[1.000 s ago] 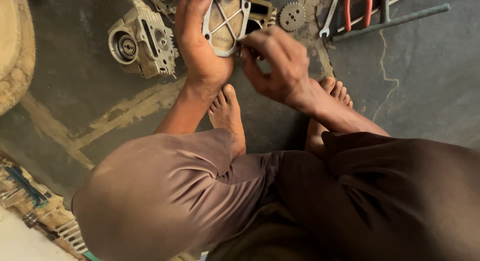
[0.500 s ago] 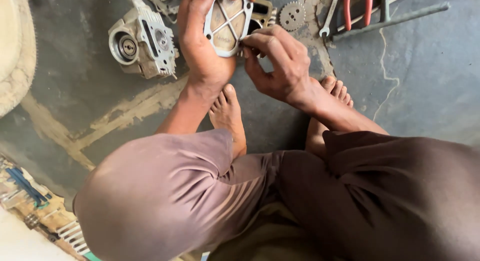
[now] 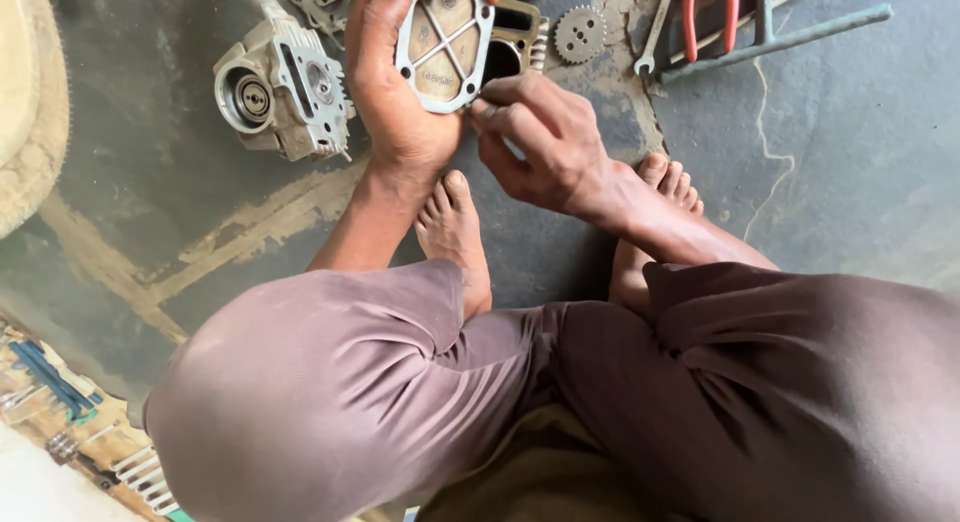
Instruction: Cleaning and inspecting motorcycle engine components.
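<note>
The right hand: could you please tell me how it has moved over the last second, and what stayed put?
The right hand slid slightly left along the lower edge of the cover plate, its fingertips now pinching at the plate's lower right corner. The left hand stays clasped around the plate, cradling it in the palm. The cylinder head, sprocket and pliers lie unmoved on the floor.

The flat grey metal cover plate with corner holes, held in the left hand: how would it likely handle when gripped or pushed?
The flat grey metal cover plate looks cast with raised ribs, so it is probably stiff. Thin and flat, it likely feels light for metal and would slide, not roll. The left hand cups it from beneath while the right hand touches its lower edge; its dull, grimy surface may be slightly greasy.
</note>
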